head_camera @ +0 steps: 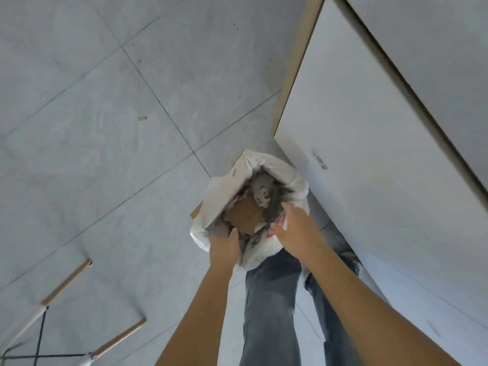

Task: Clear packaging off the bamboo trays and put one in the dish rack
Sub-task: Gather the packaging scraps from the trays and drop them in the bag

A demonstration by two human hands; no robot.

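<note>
Left hand (224,247) grips the near rim of white bag (253,202) on the floor; right hand (295,228), fingers spread, hovers over crumpled packaging (261,194), possibly just dropped. Step: discarding wrap. Bamboo trays not in view; next, racking one.

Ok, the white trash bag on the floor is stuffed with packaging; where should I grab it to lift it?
Probably by the loose rim of the white trash bag, at the gathered fold on its far side, coming from above. The mouth gapes upward, cardboard fills the middle, and the cabinet blocks its right side. The left hand and right hand are already at the near rim.
</note>
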